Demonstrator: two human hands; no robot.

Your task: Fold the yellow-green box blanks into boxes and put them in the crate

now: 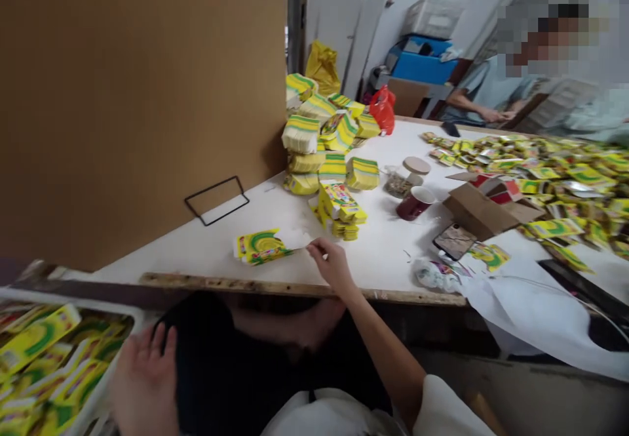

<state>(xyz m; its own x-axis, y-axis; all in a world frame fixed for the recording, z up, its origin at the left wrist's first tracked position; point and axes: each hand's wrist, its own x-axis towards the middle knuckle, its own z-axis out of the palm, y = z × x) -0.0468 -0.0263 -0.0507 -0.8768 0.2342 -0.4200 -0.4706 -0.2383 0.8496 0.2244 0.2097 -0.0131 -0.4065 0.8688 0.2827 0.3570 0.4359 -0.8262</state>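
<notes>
On the white table near its front edge lies a flat yellow carton (259, 246) with green print and pale flaps at its right end. My right hand (330, 265) is closed in a pinch at that end, its fingertips on the carton's edge. My left hand (147, 370) is low at the left, palm up with fingers apart and nothing in it. It is beside the rim of a white crate (101, 387) filled with yellow cartons (42, 344). Just beyond my right hand is a small pile of folded yellow cartons (341, 203).
A tall brown cardboard panel (142, 101) stands at the left, near a black wire frame (216, 201). Bundled cartons (322, 131) are stacked behind. Rightward are a mug (413, 204), jar (397, 181), phone (455, 240), open box (484, 206) and heaped packets (565, 174). Another person (491, 95) sits opposite.
</notes>
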